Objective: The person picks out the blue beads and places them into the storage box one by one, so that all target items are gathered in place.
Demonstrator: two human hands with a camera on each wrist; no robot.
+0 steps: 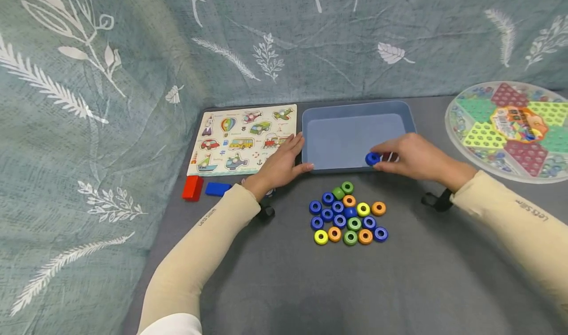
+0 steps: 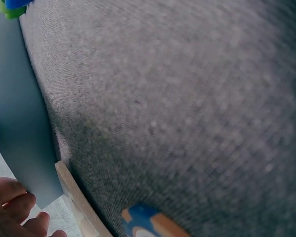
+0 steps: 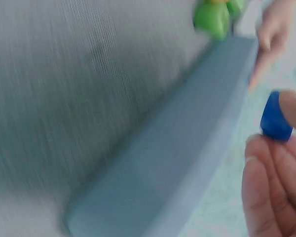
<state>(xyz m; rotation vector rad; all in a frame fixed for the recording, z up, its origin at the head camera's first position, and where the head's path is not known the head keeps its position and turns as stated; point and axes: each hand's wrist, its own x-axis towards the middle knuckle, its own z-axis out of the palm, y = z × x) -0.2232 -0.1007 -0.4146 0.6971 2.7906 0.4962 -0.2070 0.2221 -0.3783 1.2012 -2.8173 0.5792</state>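
Observation:
My right hand (image 1: pixel 410 157) pinches a blue ring bead (image 1: pixel 372 159) between thumb and fingers, over the front right part of the blue-grey tray (image 1: pixel 310 142). In the right wrist view the same blue bead (image 3: pixel 276 118) shows between the fingertips, beside the tray's outer wall (image 3: pixel 153 158). My left hand (image 1: pixel 281 162) lies with fingers extended at the tray's left front corner, its thumb touching the rim. Its fingers overlap the right edge of a wooden picture puzzle board (image 1: pixel 222 128). In front of the tray lie several blue, green, orange and yellow ring beads (image 1: pixel 339 220).
At the right is a round board (image 1: pixel 519 123) with coloured star points and marbles around it. A red block (image 1: pixel 193 188) and a blue block (image 1: pixel 217 189) lie near the left forearm. A patterned cloth (image 1: pixel 284 39) hangs behind the grey table surface (image 1: pixel 284 285).

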